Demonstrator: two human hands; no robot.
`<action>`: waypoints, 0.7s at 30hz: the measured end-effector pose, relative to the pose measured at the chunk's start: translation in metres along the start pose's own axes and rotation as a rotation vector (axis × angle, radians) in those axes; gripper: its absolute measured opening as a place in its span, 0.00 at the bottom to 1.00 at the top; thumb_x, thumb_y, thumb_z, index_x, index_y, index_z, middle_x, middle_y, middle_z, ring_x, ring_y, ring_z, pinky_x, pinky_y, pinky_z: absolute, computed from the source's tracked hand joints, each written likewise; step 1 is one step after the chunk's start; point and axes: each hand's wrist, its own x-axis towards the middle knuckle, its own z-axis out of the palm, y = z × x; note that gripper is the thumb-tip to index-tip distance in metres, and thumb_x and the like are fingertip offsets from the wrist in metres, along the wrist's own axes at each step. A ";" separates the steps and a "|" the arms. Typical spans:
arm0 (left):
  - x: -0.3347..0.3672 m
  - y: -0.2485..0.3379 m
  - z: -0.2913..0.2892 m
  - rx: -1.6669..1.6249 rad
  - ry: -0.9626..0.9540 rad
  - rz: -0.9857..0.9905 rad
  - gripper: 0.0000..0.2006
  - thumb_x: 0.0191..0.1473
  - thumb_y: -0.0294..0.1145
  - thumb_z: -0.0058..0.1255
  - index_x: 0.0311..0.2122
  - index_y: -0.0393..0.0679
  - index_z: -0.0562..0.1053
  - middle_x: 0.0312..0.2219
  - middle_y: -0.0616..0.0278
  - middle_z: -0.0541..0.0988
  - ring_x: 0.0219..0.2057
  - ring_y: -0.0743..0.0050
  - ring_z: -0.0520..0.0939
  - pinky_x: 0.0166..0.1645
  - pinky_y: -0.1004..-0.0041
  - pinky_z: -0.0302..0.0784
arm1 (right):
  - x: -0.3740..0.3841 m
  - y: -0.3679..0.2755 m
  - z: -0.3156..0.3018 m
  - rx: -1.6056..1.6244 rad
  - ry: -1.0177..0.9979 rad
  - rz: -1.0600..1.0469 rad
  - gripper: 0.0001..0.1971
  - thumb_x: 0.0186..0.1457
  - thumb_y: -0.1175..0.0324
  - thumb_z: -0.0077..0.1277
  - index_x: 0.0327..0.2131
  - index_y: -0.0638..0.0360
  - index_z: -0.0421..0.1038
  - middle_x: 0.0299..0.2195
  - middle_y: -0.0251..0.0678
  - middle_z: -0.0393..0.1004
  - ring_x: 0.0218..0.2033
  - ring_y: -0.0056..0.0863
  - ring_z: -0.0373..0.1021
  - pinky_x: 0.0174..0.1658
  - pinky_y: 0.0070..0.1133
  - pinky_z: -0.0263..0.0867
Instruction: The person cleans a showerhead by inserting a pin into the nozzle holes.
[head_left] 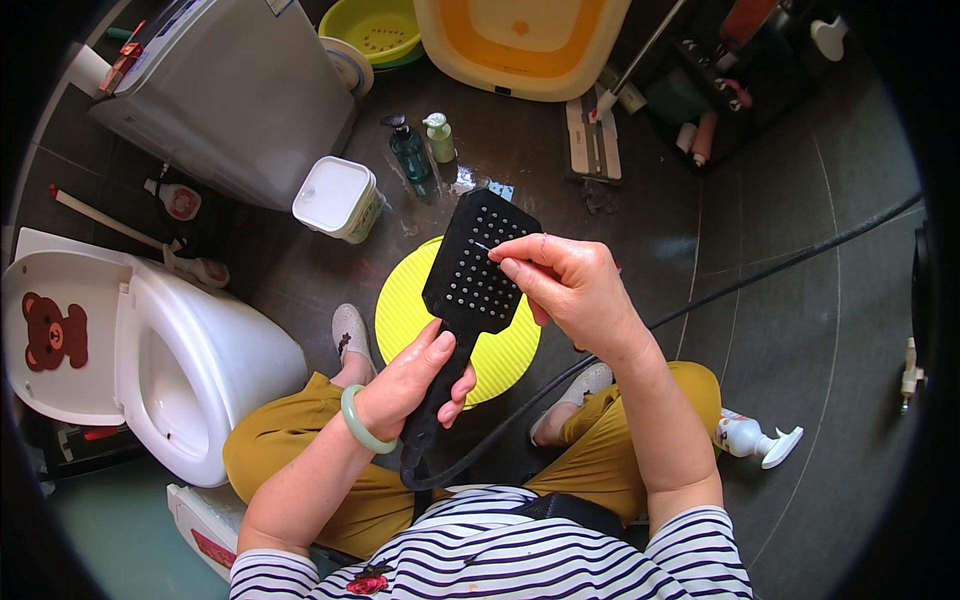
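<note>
A black rectangular shower head (467, 283) is held face up in front of me, its face dotted with rows of pale nozzles. My left hand (415, 378), with a green bangle on the wrist, wraps round its handle. A black hose (480, 455) runs from the handle's lower end and curves away to the right. Over the upper part of the face, my right hand (565, 285) pinches a thin, pale, needle-like pick (482, 246) between thumb and forefinger. The pick's tip is at the nozzles; whether it sits inside one is too small to tell.
Below the shower head lies a round yellow ribbed lid (405, 305). A white tub (338, 197) and two pump bottles (408, 148) stand beyond it on the wet floor. To the left is a toilet (215, 345); at right, a spray bottle (750, 437) lies by my knee.
</note>
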 end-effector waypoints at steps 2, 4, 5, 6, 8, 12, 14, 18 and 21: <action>0.000 0.000 0.001 0.000 -0.002 0.001 0.18 0.65 0.55 0.34 0.46 0.50 0.60 0.21 0.64 0.70 0.16 0.78 0.71 0.25 0.76 0.72 | 0.000 0.000 0.000 -0.003 0.001 -0.004 0.07 0.58 0.71 0.53 0.38 0.62 0.77 0.20 0.33 0.75 0.17 0.15 0.70 0.23 0.15 0.65; -0.001 0.001 0.001 0.008 0.007 -0.001 0.19 0.65 0.55 0.34 0.46 0.50 0.60 0.22 0.64 0.70 0.16 0.78 0.70 0.25 0.76 0.72 | 0.000 0.000 0.000 -0.007 0.002 -0.008 0.07 0.57 0.71 0.53 0.38 0.62 0.77 0.20 0.34 0.75 0.16 0.16 0.70 0.23 0.15 0.65; -0.001 0.000 0.001 0.008 0.008 -0.001 0.19 0.65 0.55 0.34 0.46 0.50 0.60 0.22 0.64 0.70 0.16 0.78 0.70 0.25 0.76 0.72 | 0.000 0.000 0.000 -0.008 0.002 -0.011 0.07 0.57 0.71 0.53 0.38 0.62 0.77 0.20 0.34 0.75 0.16 0.16 0.70 0.23 0.16 0.65; -0.001 0.000 0.001 0.014 0.008 -0.004 0.19 0.65 0.55 0.35 0.46 0.50 0.60 0.22 0.64 0.70 0.16 0.78 0.70 0.25 0.76 0.72 | 0.000 0.000 0.000 -0.009 0.002 -0.013 0.07 0.57 0.71 0.53 0.38 0.62 0.77 0.20 0.34 0.76 0.16 0.16 0.70 0.23 0.16 0.65; -0.001 0.000 0.001 0.020 0.007 -0.008 0.19 0.65 0.56 0.35 0.46 0.50 0.60 0.22 0.64 0.69 0.16 0.78 0.70 0.25 0.76 0.72 | 0.000 0.000 -0.001 -0.017 0.000 -0.011 0.08 0.57 0.71 0.53 0.38 0.62 0.77 0.20 0.34 0.76 0.16 0.17 0.70 0.23 0.16 0.65; -0.001 0.000 0.002 0.021 0.019 -0.026 0.20 0.65 0.56 0.35 0.45 0.49 0.60 0.22 0.65 0.69 0.16 0.78 0.70 0.25 0.76 0.72 | 0.000 -0.002 -0.002 -0.046 -0.010 0.013 0.08 0.57 0.71 0.53 0.38 0.62 0.77 0.20 0.36 0.76 0.17 0.18 0.71 0.23 0.17 0.66; -0.001 0.000 0.003 0.021 0.017 -0.030 0.20 0.65 0.56 0.35 0.45 0.50 0.60 0.22 0.65 0.69 0.16 0.78 0.70 0.25 0.76 0.72 | -0.001 -0.003 -0.003 -0.048 -0.011 0.015 0.08 0.57 0.71 0.53 0.38 0.63 0.77 0.20 0.36 0.76 0.17 0.19 0.71 0.23 0.17 0.66; -0.001 -0.001 0.002 0.022 0.015 -0.029 0.19 0.65 0.56 0.34 0.46 0.50 0.60 0.22 0.65 0.69 0.16 0.79 0.70 0.25 0.76 0.72 | 0.000 -0.003 -0.002 -0.053 -0.005 -0.008 0.08 0.57 0.71 0.52 0.38 0.63 0.77 0.20 0.37 0.76 0.17 0.19 0.71 0.24 0.18 0.66; 0.000 -0.001 0.003 0.017 0.010 -0.029 0.19 0.65 0.56 0.34 0.46 0.50 0.59 0.22 0.64 0.69 0.16 0.79 0.70 0.25 0.76 0.72 | -0.001 -0.001 -0.002 -0.013 -0.003 -0.022 0.08 0.59 0.74 0.52 0.40 0.64 0.77 0.19 0.27 0.72 0.15 0.10 0.64 0.19 0.11 0.58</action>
